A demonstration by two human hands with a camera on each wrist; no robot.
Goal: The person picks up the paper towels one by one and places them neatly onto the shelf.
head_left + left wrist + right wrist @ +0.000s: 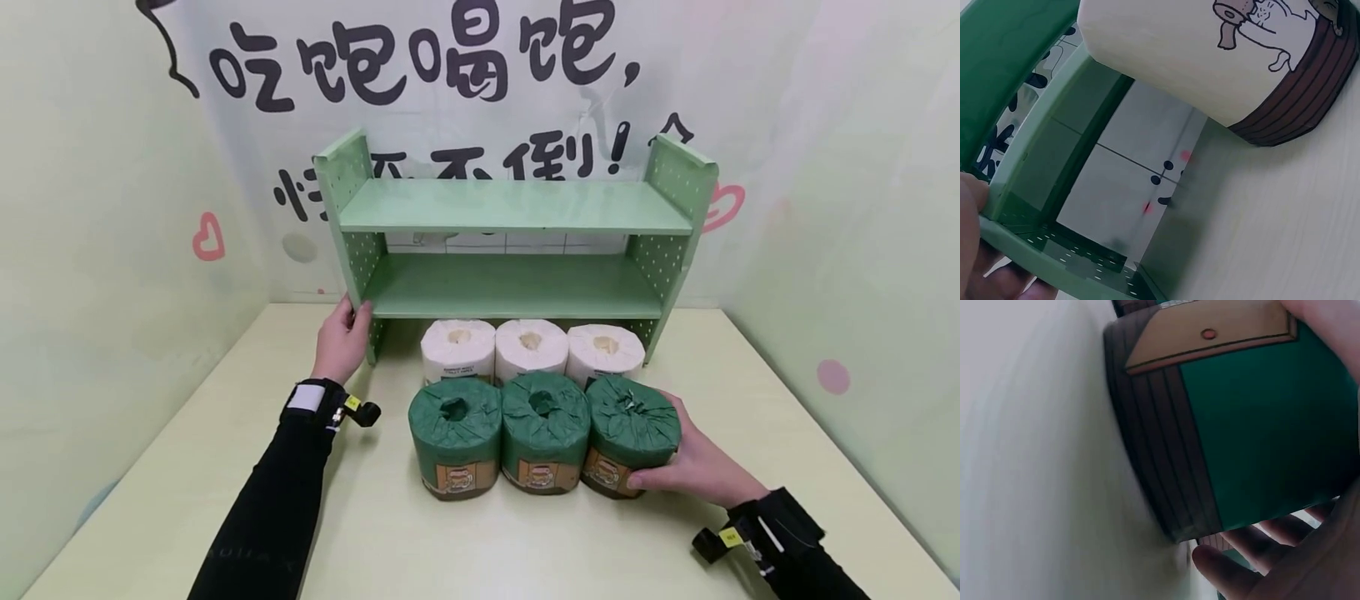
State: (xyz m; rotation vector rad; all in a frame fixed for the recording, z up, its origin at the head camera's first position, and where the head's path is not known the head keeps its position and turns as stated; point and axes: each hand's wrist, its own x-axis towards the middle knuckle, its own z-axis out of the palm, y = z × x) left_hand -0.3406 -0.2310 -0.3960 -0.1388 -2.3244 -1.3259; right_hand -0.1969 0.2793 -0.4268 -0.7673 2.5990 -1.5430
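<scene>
My left hand point(343, 342) grips the left side panel of a light green two-tier shelf point(517, 287); in the left wrist view its thumb and fingers lie around the panel's edge. My right hand point(705, 462) holds a green-wrapped toilet roll point(633, 425) from its right side, thumb in front and fingers behind. That roll stands at the right end of a row, beside a middle green roll point(545, 437) and a left green roll point(455, 442). Behind them, at the shelf's lower front, is a row of white-wrapped toilet rolls point(531, 346), partly hidden by the green ones.
The shelf stands toward the back of a pale table point(480, 550). Both shelf boards point(517, 208) are bare. Behind rises a white backdrop point(390, 50) with large black lettering, and pale walls point(112, 208) flank the table on both sides.
</scene>
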